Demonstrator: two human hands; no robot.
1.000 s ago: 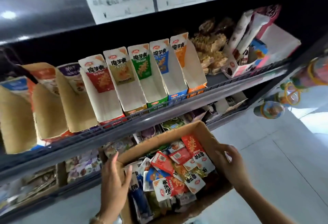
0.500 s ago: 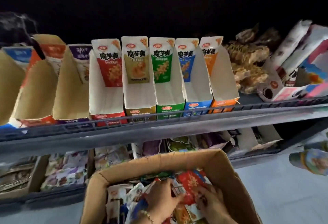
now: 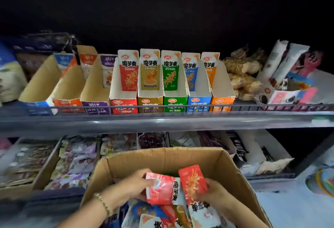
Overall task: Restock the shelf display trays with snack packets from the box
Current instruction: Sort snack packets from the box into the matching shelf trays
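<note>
The box [image 3: 162, 161] is matt brown corrugated cardboard; the red packets [image 3: 160, 189] are glossy plastic film (light glints off them). Display trays [image 3: 122, 99] are printed card, behind a grey metal shelf rail [image 3: 162, 108].

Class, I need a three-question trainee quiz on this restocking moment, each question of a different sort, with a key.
1. True or false: both hands hold red packets above the cardboard box.
2. Which tray stands between the red tray and the green tray? A) blue B) gold C) purple
3. Fill in: the rightmost tray of that matching row is ____.

Key:
1. True: left hand, right hand, packets.
2. B, gold tray.
3. Orange.
</note>
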